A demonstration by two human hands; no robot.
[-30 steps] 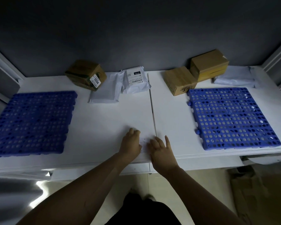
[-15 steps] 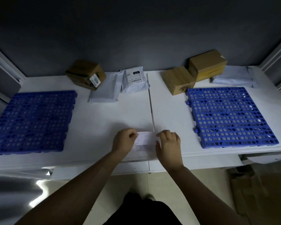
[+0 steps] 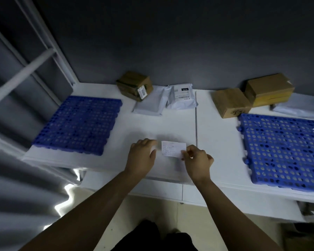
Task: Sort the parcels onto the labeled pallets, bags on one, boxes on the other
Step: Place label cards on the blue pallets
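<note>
My right hand (image 3: 198, 162) pinches the lower right corner of a white printed label (image 3: 172, 148) above the table's front middle. Just left of it, my left hand (image 3: 141, 156) has curled fingers with a small white slip (image 3: 153, 150) at their tips, a narrow gap away from the label. Two empty blue pallets lie on the table, the left pallet (image 3: 76, 125) and the right pallet (image 3: 283, 151). Along the back wall sit three brown boxes (image 3: 132, 84) (image 3: 228, 102) (image 3: 268, 87), two grey bags (image 3: 149, 105) (image 3: 181, 96) and another bag (image 3: 301, 105) at far right.
The white table (image 3: 170, 124) is made of two tops with a seam (image 3: 195, 124) down the middle. A grey metal shelf frame (image 3: 34, 57) stands at the left. A dark wall backs the table.
My hands lifted the label off the table, then drew apart; only my right hand holds it now. The view has swung to the left.
</note>
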